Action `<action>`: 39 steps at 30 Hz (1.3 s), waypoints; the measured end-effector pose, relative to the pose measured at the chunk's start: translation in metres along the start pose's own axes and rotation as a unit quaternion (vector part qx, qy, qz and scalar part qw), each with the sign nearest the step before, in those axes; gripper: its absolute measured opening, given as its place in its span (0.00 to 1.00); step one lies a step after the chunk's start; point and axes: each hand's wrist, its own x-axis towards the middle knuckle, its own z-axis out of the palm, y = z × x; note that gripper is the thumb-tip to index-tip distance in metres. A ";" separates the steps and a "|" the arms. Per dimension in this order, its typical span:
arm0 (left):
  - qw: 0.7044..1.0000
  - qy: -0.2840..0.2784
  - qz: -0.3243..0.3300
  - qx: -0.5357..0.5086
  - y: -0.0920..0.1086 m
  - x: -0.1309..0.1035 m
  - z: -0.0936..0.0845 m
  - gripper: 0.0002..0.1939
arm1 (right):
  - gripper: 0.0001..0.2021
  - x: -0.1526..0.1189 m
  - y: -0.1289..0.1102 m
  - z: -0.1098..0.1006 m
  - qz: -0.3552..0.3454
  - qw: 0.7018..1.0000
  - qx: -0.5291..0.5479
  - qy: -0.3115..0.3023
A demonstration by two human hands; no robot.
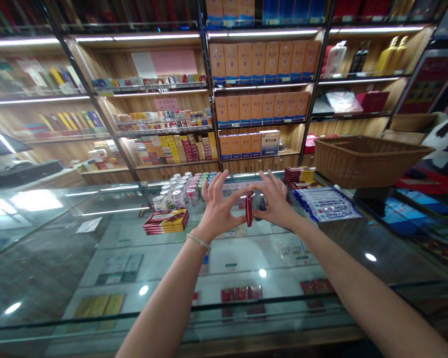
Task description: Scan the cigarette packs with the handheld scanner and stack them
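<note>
Red packet [249, 209], narrow side toward the viewer, stands upright between the two hands, over the middle of the glass counter [212, 268]. Left hand [221, 208] and right hand [274, 201] both clamped on it: thumbs low, forefingers high, other fingers fanned. Cannot tell whether its lower end meets the glass.

Left flank: stack of red-and-yellow packs [166, 221] just beside the left forearm, jars [177, 194] behind it, reaching toward the counter's far side. Right flank: blue-and-white packets [324, 204] near the right forearm; wicker basket [369, 161] beyond, its rim high above the counter. A stretch of glass runs from the hands to the counter's near edge, crossed by both forearms. Shelves [168, 92] rise past the far edge.
</note>
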 end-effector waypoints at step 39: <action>0.993 -0.075 -0.073 0.059 -0.065 -0.005 -0.052 0.40 | 0.30 0.016 -0.013 0.000 -0.052 0.992 -0.090 0.065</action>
